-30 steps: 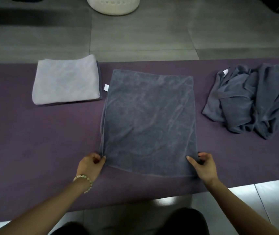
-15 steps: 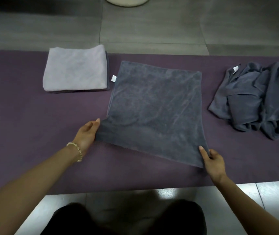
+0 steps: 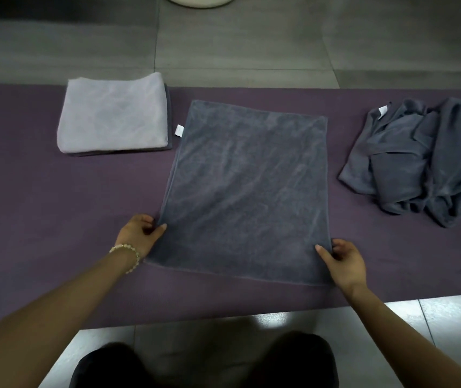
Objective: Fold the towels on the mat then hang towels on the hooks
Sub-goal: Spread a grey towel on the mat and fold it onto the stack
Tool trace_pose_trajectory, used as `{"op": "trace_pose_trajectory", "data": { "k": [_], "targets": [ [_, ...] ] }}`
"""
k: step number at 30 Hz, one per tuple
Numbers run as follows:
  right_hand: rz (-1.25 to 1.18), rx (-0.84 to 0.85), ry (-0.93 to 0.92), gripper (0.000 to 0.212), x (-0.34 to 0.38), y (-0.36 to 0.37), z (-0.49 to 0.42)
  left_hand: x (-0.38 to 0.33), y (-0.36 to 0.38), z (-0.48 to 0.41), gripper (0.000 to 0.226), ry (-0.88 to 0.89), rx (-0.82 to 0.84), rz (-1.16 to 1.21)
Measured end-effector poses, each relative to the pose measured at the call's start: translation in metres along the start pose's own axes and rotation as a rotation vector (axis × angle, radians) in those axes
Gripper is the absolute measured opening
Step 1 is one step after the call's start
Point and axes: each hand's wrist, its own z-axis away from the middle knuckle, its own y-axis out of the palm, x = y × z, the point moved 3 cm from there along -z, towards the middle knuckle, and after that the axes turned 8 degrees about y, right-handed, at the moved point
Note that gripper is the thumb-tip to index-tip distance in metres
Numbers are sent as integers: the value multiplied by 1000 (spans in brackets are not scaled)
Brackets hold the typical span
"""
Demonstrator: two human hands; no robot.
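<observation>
"While the left hand point(image 3: 139, 233) pinches the spread grey towel point(image 3: 246, 191) at its near left edge, thumb on top, and the right hand point(image 3: 344, 261) pinches the near right edge the same way, what worries you?"

"Skew. The left hand sits farther forward than the right, and the towel's near edge runs aslant between them. If both lift and carry it over as it is, I'd expect the fold to land crooked on the far edge."

"Anything beyond the hands?"

"Forward of the left hand lies the folded stack point(image 3: 112, 113), just beside the towel's far left corner and its white label point(image 3: 179, 130). A wide sweep could nudge it. Out past the right hand sits the crumpled pile point(image 3: 425, 163), well apart."

"And the mat point(image 3: 42, 205)?"

"The towel lies flat on it between the hands. Soft cloth carried too low may drag and bunch. No hooks are in view."
</observation>
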Motion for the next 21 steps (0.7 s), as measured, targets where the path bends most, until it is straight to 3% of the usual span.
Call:
{"op": "trace_pose_trajectory", "data": {
  "k": [3,6,11,15,18,21],
  "targets": [
    [33,32,50,51,5,1,-8,-4,8,-7,46,-47,109,-23],
    [78,135,55,50,10,5,-8,-13,17,-1,37,-64,163,101],
    [-165,287,146,38,13,0,2,-7,11,7,39,-9,155,152],
    [-308,310,61,33,11,-11,12,-4,-1,13,38,159,156,182],
    [-524,410,-5,54,28,-24,22,-22,-6,16,23,330,229,110],
    [-514,444,-65,85,44,-28,18,-39,-5,13,17,343,292,196]
  ]
}}
